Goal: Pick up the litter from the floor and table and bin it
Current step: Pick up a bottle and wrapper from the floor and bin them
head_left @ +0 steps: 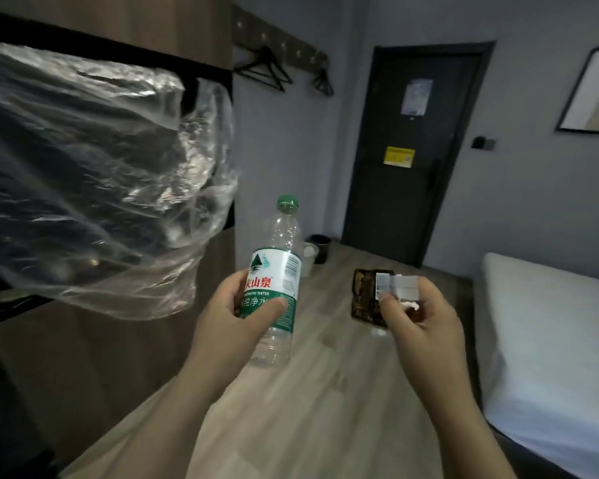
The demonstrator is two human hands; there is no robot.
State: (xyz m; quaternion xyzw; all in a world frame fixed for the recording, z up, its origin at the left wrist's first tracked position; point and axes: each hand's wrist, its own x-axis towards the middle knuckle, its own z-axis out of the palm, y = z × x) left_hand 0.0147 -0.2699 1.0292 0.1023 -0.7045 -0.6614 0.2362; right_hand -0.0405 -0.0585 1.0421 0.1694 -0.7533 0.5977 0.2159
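Note:
My left hand (237, 314) grips an empty clear plastic water bottle (280, 257) with a green cap and a green and white label, held upright in mid-air at the centre of the head view. My right hand (421, 323) is closed on a small bundle of litter: a dark brown wrapper (363, 295) and a white folded paper scrap (400, 286). A crumpled clear plastic bag (94, 188) fills the left of the view, just left of the bottle. Far off, a small black bin (320, 247) stands on the floor beside the door.
A white cup or bag (310, 254) sits next to the black bin. A dark door (412, 150) closes the far wall. A bed with a white mattress (550, 333) lies on the right. Brown wooden furniture (94, 368) lines the left. Wooden floor (308, 409) runs between them.

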